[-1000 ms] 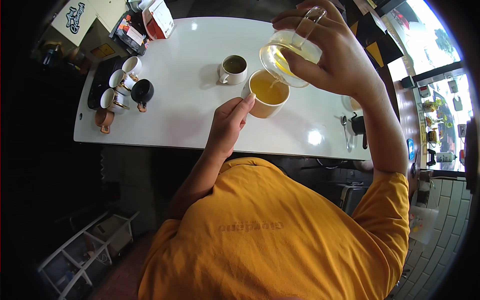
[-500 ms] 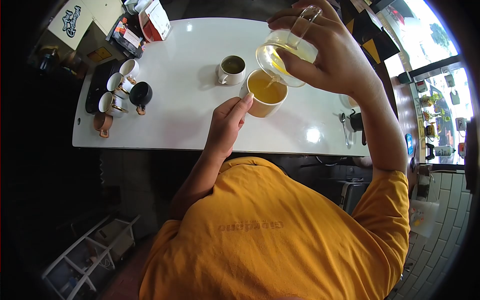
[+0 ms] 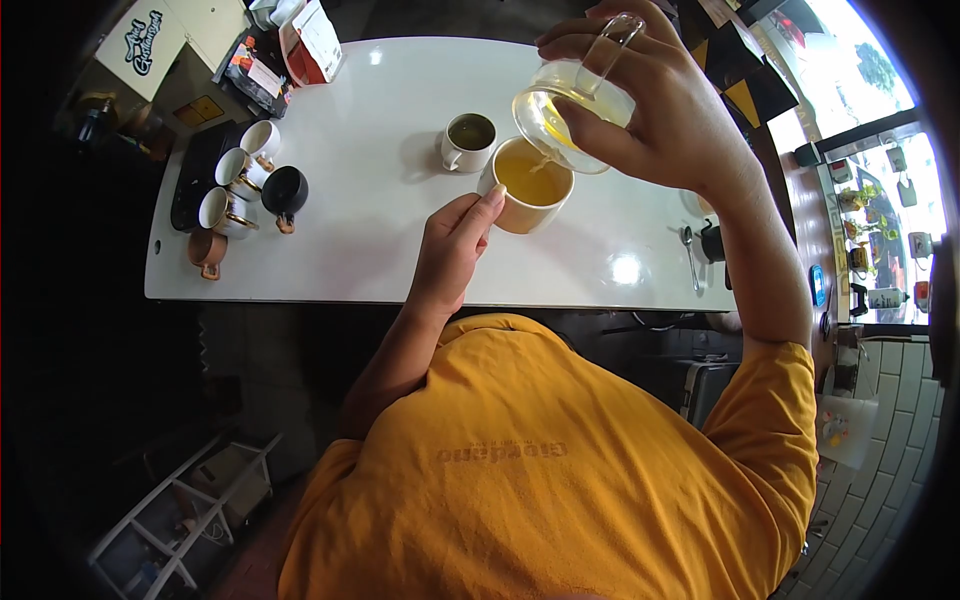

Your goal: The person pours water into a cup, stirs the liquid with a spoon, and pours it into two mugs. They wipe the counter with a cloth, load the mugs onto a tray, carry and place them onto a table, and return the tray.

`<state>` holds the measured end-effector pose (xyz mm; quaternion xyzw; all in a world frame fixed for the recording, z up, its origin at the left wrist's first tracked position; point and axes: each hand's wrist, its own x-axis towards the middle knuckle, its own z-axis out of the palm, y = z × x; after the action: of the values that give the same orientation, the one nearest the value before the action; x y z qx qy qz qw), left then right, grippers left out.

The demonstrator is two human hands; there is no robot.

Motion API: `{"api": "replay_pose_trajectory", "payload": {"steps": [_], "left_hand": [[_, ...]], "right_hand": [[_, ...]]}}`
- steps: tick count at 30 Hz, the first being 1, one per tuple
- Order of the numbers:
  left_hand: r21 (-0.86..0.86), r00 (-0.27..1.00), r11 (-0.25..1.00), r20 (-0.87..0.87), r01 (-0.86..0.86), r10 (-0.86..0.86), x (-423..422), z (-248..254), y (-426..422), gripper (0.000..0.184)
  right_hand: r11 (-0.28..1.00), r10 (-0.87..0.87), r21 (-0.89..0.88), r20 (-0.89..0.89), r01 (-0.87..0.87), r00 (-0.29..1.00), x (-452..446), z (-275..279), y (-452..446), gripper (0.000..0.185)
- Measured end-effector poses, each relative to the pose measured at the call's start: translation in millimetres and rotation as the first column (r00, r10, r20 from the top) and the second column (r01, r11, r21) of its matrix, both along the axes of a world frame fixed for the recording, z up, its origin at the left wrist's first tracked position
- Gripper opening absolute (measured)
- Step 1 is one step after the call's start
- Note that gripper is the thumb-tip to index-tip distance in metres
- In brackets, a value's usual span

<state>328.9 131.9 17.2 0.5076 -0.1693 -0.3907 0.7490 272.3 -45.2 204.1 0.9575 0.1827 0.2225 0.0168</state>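
My left hand point(image 3: 456, 238) is closed on the left side of a pale mug point(image 3: 527, 215), thumb at its rim; the handle is hidden. Yellow liquid fills much of the mug. Above it, my right hand point(image 3: 640, 105) grips a clear glass pitcher point(image 3: 540, 108) with a looped glass handle, tilted with its mouth down to the left. A thin stream of yellowish liquid runs from the pitcher's lip into the mug. Just behind and left of these, a small white cup point(image 3: 468, 150) with dark liquid inside stands on the white table point(image 3: 370, 210).
Several white cups point(image 3: 238, 170), a black cup point(image 3: 285, 190) and a brown cup point(image 3: 207, 250) cluster at the table's left. A spoon point(image 3: 691, 258) and a dark vessel point(image 3: 712, 240) lie near the right edge. Bags point(image 3: 312, 42) stand at the back left.
Liquid keeps running from the tilted pitcher into the mug. Both hands hold almost the same positions; the view has shifted very slightly.
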Motion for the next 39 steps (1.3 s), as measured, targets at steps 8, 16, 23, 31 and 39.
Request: {"api": "replay_pose_trajectory", "payload": {"steps": [8,16,23,31,39], "left_hand": [[0.001,1.0,1.0,0.006,0.019,-0.019,7.9,-0.7,2.1,0.029],[-0.013,0.999,0.999,0.02,0.035,-0.035,14.0,-1.5,2.4,0.027],[0.002,1.0,1.0,0.007,-0.009,0.009,19.0,0.0,9.8,0.027],[0.012,0.992,0.992,0.002,-0.128,0.128,28.1,-6.8,28.3,0.026],[0.022,0.967,0.967,0.047,-0.253,0.252,32.9,-12.6,50.2,0.027]], "right_hand": [[1.0,-0.009,0.008,0.027,0.009,1.0,4.0,-3.8,-2.1,0.037],[0.996,-0.081,0.031,-0.061,0.083,0.995,2.3,-1.3,-2.4,0.036],[0.911,-0.205,0.364,-0.011,0.195,0.979,4.8,-29.1,-28.2,0.031],[0.617,-0.412,0.696,-0.111,0.367,0.904,18.1,-77.2,-73.0,0.038],[0.724,-0.449,0.585,-0.001,0.364,0.894,65.2,-154.3,-96.4,0.033]]}}
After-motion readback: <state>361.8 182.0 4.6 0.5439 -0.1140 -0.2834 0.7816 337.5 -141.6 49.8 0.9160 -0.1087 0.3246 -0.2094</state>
